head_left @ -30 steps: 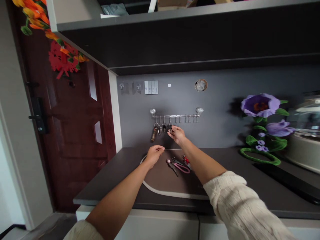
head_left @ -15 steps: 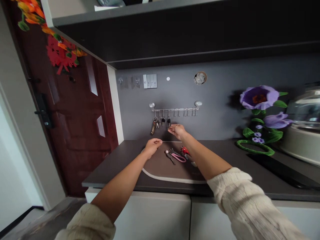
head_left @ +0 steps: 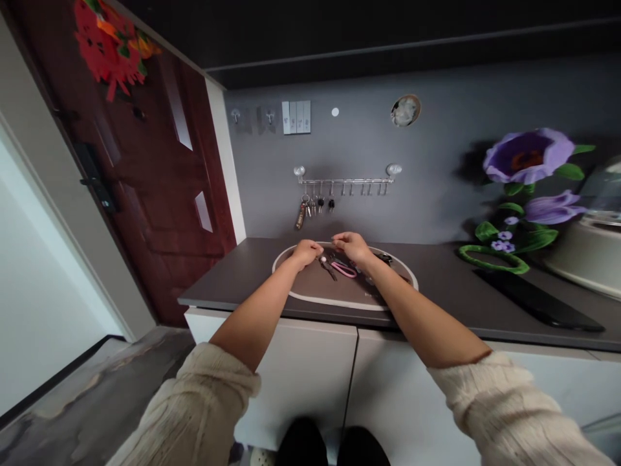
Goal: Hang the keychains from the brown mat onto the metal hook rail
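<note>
My left hand [head_left: 306,254] is low over the brown oval mat, thumb and fingers drawn together with nothing visible in them. Just beside its fingertips lies a key with a pale pink bead [head_left: 330,268]. My right hand [head_left: 352,247] hovers to the right, its curved fingers a little apart and no held item visible. Between and below the hands, a pink loop strap [head_left: 344,269] rests on the mat [head_left: 310,291]. Black-headed keys [head_left: 332,204], small silver keys [head_left: 311,208] and a brown key fob [head_left: 301,215] hang on the left hooks of a clear rail [head_left: 347,182].
A dark item [head_left: 385,258] lies on the mat behind my right forearm. To the right stand purple plush flowers [head_left: 528,158], a long black object [head_left: 538,299] and a pale rounded appliance [head_left: 587,249]. A dark shelf [head_left: 369,39] overhangs the counter [head_left: 242,272].
My right hand has come down from the hanging black-headed key, which stays on its hook, to above the mat. The left hand has moved closer to the beaded key. The view has tilted downward.
</note>
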The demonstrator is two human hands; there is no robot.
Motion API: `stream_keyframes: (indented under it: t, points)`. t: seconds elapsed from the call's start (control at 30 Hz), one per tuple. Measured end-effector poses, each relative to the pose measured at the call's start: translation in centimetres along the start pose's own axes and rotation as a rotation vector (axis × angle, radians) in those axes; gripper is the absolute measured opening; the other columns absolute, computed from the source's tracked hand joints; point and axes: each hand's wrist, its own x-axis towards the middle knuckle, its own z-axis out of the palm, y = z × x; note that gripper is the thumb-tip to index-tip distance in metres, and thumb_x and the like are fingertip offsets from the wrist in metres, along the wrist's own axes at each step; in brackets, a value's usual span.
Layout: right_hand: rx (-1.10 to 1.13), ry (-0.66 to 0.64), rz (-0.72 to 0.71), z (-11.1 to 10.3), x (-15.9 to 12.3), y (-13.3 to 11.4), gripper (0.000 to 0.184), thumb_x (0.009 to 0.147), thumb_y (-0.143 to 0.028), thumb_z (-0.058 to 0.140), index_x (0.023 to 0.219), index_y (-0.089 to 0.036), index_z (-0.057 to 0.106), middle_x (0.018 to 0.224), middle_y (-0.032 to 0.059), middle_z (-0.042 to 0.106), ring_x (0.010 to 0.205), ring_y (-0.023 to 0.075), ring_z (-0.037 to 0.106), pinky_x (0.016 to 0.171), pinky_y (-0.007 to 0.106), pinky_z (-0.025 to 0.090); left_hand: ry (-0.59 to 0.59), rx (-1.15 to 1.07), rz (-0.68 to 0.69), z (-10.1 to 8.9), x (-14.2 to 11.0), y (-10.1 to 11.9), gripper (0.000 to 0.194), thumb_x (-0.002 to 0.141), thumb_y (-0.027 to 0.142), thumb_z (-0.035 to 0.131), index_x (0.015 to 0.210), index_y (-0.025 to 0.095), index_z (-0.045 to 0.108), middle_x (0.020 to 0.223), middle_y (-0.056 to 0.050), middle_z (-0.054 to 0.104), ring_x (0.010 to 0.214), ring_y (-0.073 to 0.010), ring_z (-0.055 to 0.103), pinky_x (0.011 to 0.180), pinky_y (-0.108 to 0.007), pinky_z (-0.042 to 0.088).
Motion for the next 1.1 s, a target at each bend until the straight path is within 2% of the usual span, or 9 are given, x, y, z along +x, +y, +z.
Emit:
stream_keyframes:
  t: [0.1, 0.2, 0.33, 0.53, 0.7, 0.93, 1.1]
  points:
    - [-0.221, -0.037, -0.115, -0.3, -0.6, 0.5, 0.008, 0.063, -0.009, 0.058, 0.065, -0.016, 0.062, 0.052, -0.0035, 0.056, 0.048, 0.0066, 0.045, 0.057, 0.021, 0.04, -0.01, 0.08, 0.059, -0.1, -0.4, -0.2, 0.01, 0.065, 0.018, 0.056, 0.064, 0.012, 0.064, 0.049, 0.001, 0.053, 0.047, -0.0076, 0.04, 0.053, -0.022, 0.033]
    - [-0.453, -0.059, -0.223, -0.4, -1.0, 0.6, 0.01, 0.062, -0.01, 0.058, 0.064, -0.018, 0.064, 0.057, -0.0024, 0.059, 0.054, 0.0089, 0.048, 0.064, 0.023, 0.039, -0.066, 0.13, 0.122, -0.4, -0.4, -0.5, 0.011, 0.066, 0.019, 0.056, 0.066, 0.012, 0.065, 0.055, 0.0, 0.057, 0.053, -0.0087, 0.043, 0.059, -0.023, 0.035]
    - [-0.625, -0.106, -0.295, -0.3, -1.2, 0.6, 0.013, 0.062, -0.008, 0.058, 0.064, -0.019, 0.065, 0.063, -0.0002, 0.062, 0.062, 0.0123, 0.053, 0.068, 0.024, 0.038, -0.147, 0.127, 0.196, -0.5, -0.1, -0.9, 0.01, 0.066, 0.017, 0.056, 0.066, 0.011, 0.065, 0.062, -0.001, 0.06, 0.058, -0.0096, 0.047, 0.064, -0.024, 0.036]
    - [-0.58, -0.123, -0.304, -0.3, -1.0, 0.9, 0.017, 0.056, -0.004, 0.061, 0.055, -0.02, 0.064, 0.061, 0.0003, 0.061, 0.068, 0.0151, 0.054, 0.073, 0.025, 0.037, -0.143, 0.061, 0.148, -0.4, 0.1, -1.2, 0.008, 0.064, 0.016, 0.058, 0.066, 0.011, 0.063, 0.06, -0.001, 0.059, 0.056, -0.0086, 0.045, 0.062, -0.023, 0.036]
    - [-0.592, -0.12, -0.306, -0.4, -0.9, 0.9, 0.018, 0.056, -0.003, 0.06, 0.054, -0.02, 0.064, 0.059, 0.0002, 0.059, 0.067, 0.0148, 0.053, 0.073, 0.026, 0.036, -0.11, 0.074, 0.193, -0.3, 0.1, -1.0, 0.007, 0.065, 0.017, 0.057, 0.065, 0.011, 0.061, 0.061, -0.001, 0.058, 0.057, -0.009, 0.045, 0.064, -0.025, 0.036]
    - [-0.702, -0.101, -0.321, -0.5, -1.4, 0.3, 0.01, 0.062, -0.012, 0.059, 0.064, -0.02, 0.065, 0.059, -0.0004, 0.06, 0.062, 0.012, 0.051, 0.065, 0.023, 0.036, -0.048, 0.037, 0.275, -0.2, -0.3, -0.1, 0.007, 0.068, 0.017, 0.055, 0.069, 0.012, 0.059, 0.064, 0.0, 0.057, 0.061, -0.0092, 0.047, 0.066, -0.024, 0.037]
    - [-0.561, -0.094, -0.277, -0.5, -1.2, 0.3, 0.01, 0.063, -0.012, 0.057, 0.066, -0.018, 0.065, 0.056, -0.0016, 0.059, 0.052, 0.0082, 0.046, 0.058, 0.021, 0.036, 0.003, -0.02, 0.323, -0.2, -0.3, 0.5, 0.008, 0.07, 0.018, 0.052, 0.072, 0.012, 0.057, 0.065, 0.0, 0.056, 0.06, -0.0086, 0.047, 0.063, -0.023, 0.037]
